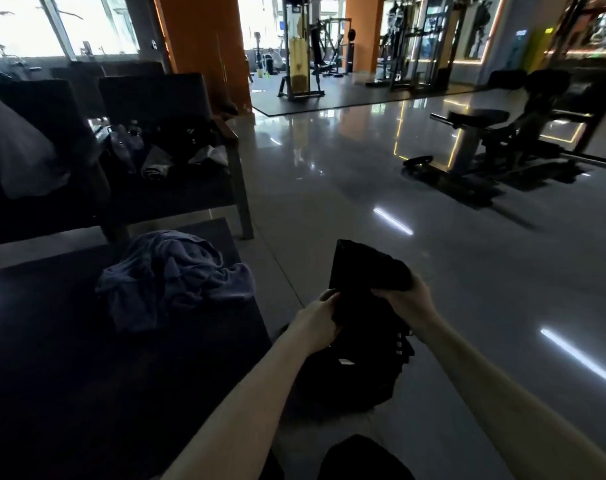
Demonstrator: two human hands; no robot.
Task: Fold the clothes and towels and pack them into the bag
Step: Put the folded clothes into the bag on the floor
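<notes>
Though dim, folded black garment [363, 268]

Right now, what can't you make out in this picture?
Head view only.
1. Black bag: its opening, lost in shadow behind the black garment and left hand.
2. Right hand: fingertips tucked under the garment.
3. Things on the far chair: too dim to name.

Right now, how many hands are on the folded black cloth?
2. On the folded black cloth, the left hand pinches the left edge; the right hand grips the right side, above the black bag.
</notes>
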